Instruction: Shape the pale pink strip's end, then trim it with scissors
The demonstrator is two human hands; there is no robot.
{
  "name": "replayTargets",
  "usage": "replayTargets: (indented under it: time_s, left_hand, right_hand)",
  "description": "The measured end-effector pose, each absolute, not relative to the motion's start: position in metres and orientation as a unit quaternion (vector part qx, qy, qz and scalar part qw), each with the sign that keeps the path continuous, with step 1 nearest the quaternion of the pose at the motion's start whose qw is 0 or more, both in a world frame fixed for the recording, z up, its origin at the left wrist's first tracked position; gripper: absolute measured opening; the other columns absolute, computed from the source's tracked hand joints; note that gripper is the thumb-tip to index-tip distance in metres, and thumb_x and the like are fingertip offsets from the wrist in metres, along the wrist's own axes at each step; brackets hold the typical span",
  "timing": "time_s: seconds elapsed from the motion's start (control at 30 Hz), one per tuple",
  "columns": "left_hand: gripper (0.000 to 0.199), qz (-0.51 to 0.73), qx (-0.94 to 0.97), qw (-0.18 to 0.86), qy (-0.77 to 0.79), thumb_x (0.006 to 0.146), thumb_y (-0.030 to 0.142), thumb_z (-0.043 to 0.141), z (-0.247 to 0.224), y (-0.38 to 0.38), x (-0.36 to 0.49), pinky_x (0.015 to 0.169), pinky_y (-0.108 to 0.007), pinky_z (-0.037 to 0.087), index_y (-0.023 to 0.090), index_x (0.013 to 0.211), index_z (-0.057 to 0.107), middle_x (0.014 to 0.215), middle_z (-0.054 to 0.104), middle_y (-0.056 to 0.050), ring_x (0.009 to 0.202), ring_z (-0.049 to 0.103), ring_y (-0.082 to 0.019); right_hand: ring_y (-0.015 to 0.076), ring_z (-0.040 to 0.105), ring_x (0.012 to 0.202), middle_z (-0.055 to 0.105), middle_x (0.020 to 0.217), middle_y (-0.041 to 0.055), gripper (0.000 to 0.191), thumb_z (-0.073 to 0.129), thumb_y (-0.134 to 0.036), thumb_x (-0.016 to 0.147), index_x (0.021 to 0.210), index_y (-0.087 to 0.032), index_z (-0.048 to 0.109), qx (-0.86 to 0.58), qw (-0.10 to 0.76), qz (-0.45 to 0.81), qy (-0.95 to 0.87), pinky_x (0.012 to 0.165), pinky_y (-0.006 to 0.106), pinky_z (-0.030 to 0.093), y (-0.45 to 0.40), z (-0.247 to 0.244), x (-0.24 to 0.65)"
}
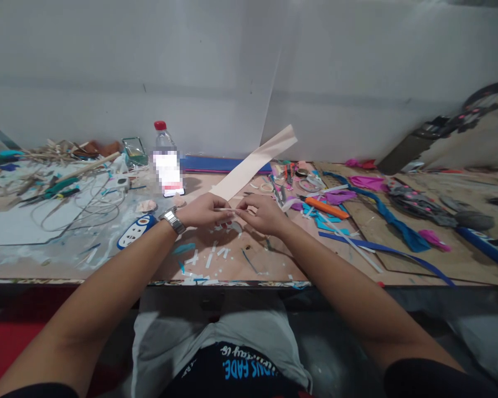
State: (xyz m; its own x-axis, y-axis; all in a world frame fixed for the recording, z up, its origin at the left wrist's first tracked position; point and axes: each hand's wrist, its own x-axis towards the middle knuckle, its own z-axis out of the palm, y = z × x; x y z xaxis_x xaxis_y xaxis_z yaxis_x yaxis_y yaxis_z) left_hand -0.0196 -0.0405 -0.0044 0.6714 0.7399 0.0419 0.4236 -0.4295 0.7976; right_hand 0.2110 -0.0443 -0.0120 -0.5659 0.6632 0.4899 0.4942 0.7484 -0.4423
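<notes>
My left hand (203, 210), with a metal watch on its wrist, is closed in a pinch around one end of a thin pale stick-like piece (224, 209). The fingertips of my right hand (261, 214) pinch the same piece from the other side, and the two hands almost touch. Behind them a long cream strip (253, 164) slants up and to the right; its near end runs down behind my fingers, and whether it joins the thin piece is hidden. Small white and blue scraps (209, 254) lie on the table below my hands.
A red-capped bottle (160, 130) and a lit phone (169, 174) stand at the back. Left are pliers (60, 188) and cables. On the right lie an orange cutter (326, 207), blue ribbons (392, 218) and pink scraps (369, 183). The table's front edge (232, 283) is close.
</notes>
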Motion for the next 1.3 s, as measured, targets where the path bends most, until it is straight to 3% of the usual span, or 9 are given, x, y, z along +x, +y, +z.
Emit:
replayTargets:
  time_s: [0.23, 0.4, 0.83, 1.1, 1.3]
  left_hand:
    - [0.043, 0.198, 0.8, 0.44, 0.356, 0.092, 0.053, 0.06, -0.0049, -0.0411, -0.0188, 0.059, -0.022, 0.05, 0.012, 0.086, 0.071, 0.069, 0.069, -0.007, 0.062, 0.065, -0.013]
    - [0.039, 0.188, 0.775, 0.486, 0.358, 0.09, 0.051, 0.064, -0.0041, -0.0412, -0.0191, 0.064, -0.025, 0.055, 0.013, 0.093, 0.072, 0.078, 0.073, -0.008, 0.068, 0.069, -0.015]
    - [0.036, 0.188, 0.72, 0.583, 0.326, 0.088, 0.047, 0.068, -0.0019, -0.0463, -0.0167, 0.065, -0.024, 0.054, 0.011, 0.086, 0.069, 0.081, 0.073, -0.01, 0.073, 0.071, -0.015]
    - [0.035, 0.218, 0.656, 0.643, 0.33, 0.088, 0.046, 0.068, 0.0002, -0.0466, -0.0158, 0.066, -0.027, 0.056, 0.011, 0.089, 0.069, 0.077, 0.072, -0.01, 0.069, 0.07, -0.016]
    - [0.037, 0.236, 0.679, 0.592, 0.364, 0.088, 0.047, 0.069, -0.0012, -0.0465, -0.0136, 0.063, -0.025, 0.055, 0.011, 0.086, 0.067, 0.075, 0.071, -0.008, 0.066, 0.07, -0.014]
  right_hand:
    - [0.0165, 0.066, 0.072, 0.075, 0.077, 0.0029, 0.012, 0.067, -0.025, 0.089, 0.083, -0.019, 0.075, -0.323, 0.34, 0.129, -0.873, 0.069, 0.028, 0.045, -0.0445, -0.0115, 0.2103]
    - [0.016, 0.066, 0.072, 0.075, 0.077, 0.003, 0.011, 0.068, -0.023, 0.088, 0.082, -0.018, 0.076, -0.327, 0.349, 0.131, -0.868, 0.069, 0.027, 0.046, -0.0453, -0.0109, 0.2106]
    - [0.017, 0.066, 0.071, 0.076, 0.079, 0.0032, 0.014, 0.066, -0.03, 0.091, 0.087, -0.021, 0.076, -0.295, 0.355, 0.108, -0.88, 0.07, 0.029, 0.046, -0.043, -0.0131, 0.21]
    - [0.0201, 0.064, 0.074, 0.076, 0.079, 0.0043, 0.016, 0.063, -0.033, 0.094, 0.091, -0.022, 0.075, -0.275, 0.341, 0.062, -0.897, 0.085, 0.038, 0.042, -0.0419, -0.009, 0.2121]
    - [0.0194, 0.065, 0.076, 0.077, 0.084, 0.0039, 0.014, 0.063, -0.031, 0.094, 0.091, -0.022, 0.073, -0.286, 0.331, 0.048, -0.898, 0.091, 0.041, 0.035, -0.0429, -0.0094, 0.2112]
